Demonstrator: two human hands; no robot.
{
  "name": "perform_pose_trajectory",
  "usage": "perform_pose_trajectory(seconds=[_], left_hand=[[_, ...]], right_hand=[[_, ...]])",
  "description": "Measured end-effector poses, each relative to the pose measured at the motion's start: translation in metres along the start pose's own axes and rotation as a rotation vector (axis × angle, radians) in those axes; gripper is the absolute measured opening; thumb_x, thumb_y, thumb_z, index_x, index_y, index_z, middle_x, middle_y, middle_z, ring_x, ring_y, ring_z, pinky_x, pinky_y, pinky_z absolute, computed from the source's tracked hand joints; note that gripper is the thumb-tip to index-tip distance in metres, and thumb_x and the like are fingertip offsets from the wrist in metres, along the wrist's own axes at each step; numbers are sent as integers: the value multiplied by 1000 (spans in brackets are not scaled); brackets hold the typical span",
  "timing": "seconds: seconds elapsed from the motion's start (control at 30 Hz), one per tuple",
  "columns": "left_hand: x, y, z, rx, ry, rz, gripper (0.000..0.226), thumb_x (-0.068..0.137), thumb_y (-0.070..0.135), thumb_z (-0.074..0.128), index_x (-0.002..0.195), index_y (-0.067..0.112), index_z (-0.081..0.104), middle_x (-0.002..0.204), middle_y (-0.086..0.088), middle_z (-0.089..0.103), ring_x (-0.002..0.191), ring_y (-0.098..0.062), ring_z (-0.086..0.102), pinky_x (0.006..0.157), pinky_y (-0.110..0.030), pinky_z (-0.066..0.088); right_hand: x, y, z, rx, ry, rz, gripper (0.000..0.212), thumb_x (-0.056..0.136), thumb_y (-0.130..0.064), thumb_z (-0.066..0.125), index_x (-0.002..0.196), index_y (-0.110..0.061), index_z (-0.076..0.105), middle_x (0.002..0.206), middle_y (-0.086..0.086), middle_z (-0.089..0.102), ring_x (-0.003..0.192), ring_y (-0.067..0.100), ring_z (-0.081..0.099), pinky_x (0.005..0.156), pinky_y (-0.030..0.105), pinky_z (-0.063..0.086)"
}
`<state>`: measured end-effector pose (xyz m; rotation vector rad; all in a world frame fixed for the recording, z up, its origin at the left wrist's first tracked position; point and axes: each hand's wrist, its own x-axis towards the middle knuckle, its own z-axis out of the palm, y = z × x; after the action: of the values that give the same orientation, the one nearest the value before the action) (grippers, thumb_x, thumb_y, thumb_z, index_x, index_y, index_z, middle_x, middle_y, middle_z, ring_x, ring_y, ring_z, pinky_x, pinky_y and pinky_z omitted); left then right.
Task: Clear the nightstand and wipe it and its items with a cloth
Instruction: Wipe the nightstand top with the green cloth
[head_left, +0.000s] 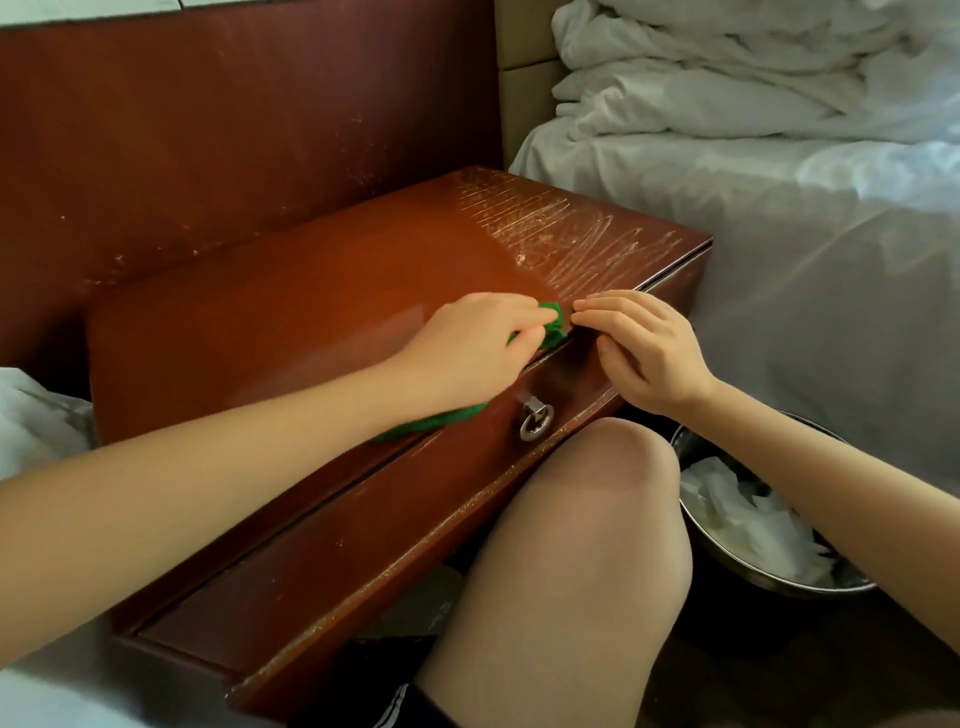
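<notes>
From the head view, our left hand lies over the green cloth, fingers curled down on it. It presses the cloth to the nightstand at the top's front edge. The cloth runs along that edge, from under the wrist out past the fingertips. Just right of the grip, our right hand hovers with loosely curled fingers and holds nothing, its tips just beside the cloth's free end. The scratched patch lies beyond the grip and to its right, so we judge the next stroke goes away from us and rightward. The ring pull hangs just below the grip. The metal bowl sits well below and to the right.
</notes>
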<state>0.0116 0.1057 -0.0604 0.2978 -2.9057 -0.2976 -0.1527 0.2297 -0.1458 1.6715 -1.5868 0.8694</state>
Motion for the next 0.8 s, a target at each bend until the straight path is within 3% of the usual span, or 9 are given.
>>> perform_pose_trajectory(seconds=[0.13, 0.23, 0.27, 0.43, 0.6, 0.8], left_hand=[[-37, -6, -1, 30, -31, 112, 39, 100, 30, 36, 138, 37, 42, 145, 17, 38, 134, 2, 27, 104, -15, 15], [-41, -16, -8, -46, -75, 95, 38, 99, 30, 40, 136, 37, 45, 142, 20, 40, 122, 16, 22, 97, 3, 6], [-37, -19, -9, -62, -67, 89, 38, 99, 29, 41, 136, 35, 46, 142, 18, 42, 123, 15, 24, 98, 3, 8], [8, -34, -6, 45, -41, -47, 38, 101, 27, 37, 138, 27, 46, 146, 7, 41, 136, -12, 35, 110, -28, 25], [42, -18, 3, 79, -8, -98, 39, 102, 25, 34, 139, 24, 46, 145, 5, 44, 133, -19, 38, 106, -33, 30], [45, -7, 12, 46, -14, -10, 38, 101, 26, 35, 137, 27, 47, 143, 7, 45, 131, -13, 40, 104, -32, 32]], right_hand=[[1, 2, -4, -11, -26, -27, 31, 87, -1, 43, 103, 4, 68, 104, 17, 69, 95, 32, 66, 84, 40, 53], [3, 2, -4, 9, -27, -26, 31, 87, -1, 42, 102, 4, 69, 103, 17, 69, 94, 32, 67, 82, 42, 55], [4, 3, -4, 13, -30, -29, 31, 87, -1, 42, 101, 4, 69, 103, 17, 69, 94, 32, 67, 81, 42, 55], [1, 8, -4, -28, -13, -52, 31, 86, 0, 42, 102, 2, 69, 106, 15, 69, 97, 30, 66, 86, 38, 52], [-2, 8, 0, -49, 41, -35, 30, 86, 0, 43, 100, 1, 69, 105, 16, 69, 99, 28, 62, 88, 36, 47], [-10, 20, -1, -92, 41, 92, 31, 87, -2, 42, 106, 3, 66, 107, 18, 67, 102, 34, 62, 91, 42, 50]])
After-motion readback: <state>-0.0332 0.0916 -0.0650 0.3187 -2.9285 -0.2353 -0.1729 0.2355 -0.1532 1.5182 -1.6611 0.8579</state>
